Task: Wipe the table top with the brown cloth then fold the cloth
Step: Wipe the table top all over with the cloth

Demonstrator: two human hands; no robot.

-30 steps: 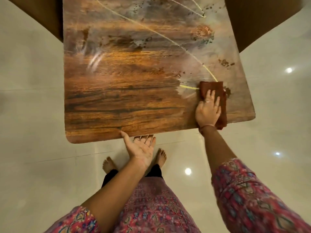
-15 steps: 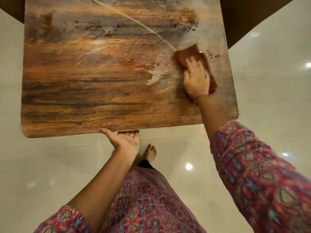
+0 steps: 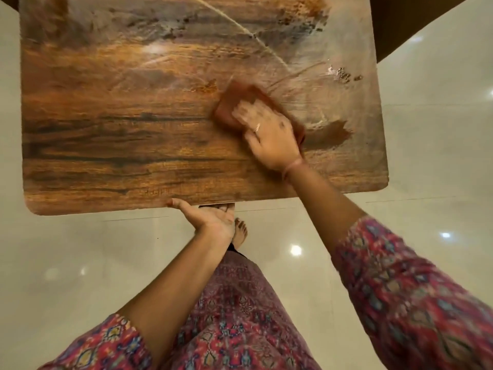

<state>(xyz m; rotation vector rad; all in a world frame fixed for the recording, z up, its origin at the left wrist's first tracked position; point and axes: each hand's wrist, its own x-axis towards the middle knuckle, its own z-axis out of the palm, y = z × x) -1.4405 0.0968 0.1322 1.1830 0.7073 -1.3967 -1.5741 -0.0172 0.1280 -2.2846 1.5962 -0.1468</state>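
- Clearly the right hand (image 3: 269, 132) lies flat on the brown cloth (image 3: 226, 110), fingers (image 3: 248, 110) spread straight and pressing down; a flat palm likely gives the widest, most even pressure for wiping.
- The cloth sits bunched into a compact pad under that hand, on the right half of the tabletop (image 3: 106, 145), probably so it slides as one piece without dragging loose corners.
- The left hand (image 3: 210, 220) rests at the near edge of the tabletop, palm up, thumb along the rim and the other fingers tucked beneath; whether they clasp the edge I cannot tell. It looks placed to steady the table against the push of wiping.
- Wet streaks and a pale line (image 3: 240, 28) cross the far right area, and dark crumbs (image 3: 344, 74) lie near the right edge, beyond the cloth.
- Judging by that, wiping is underway and unfinished; the folding is not yet begun.
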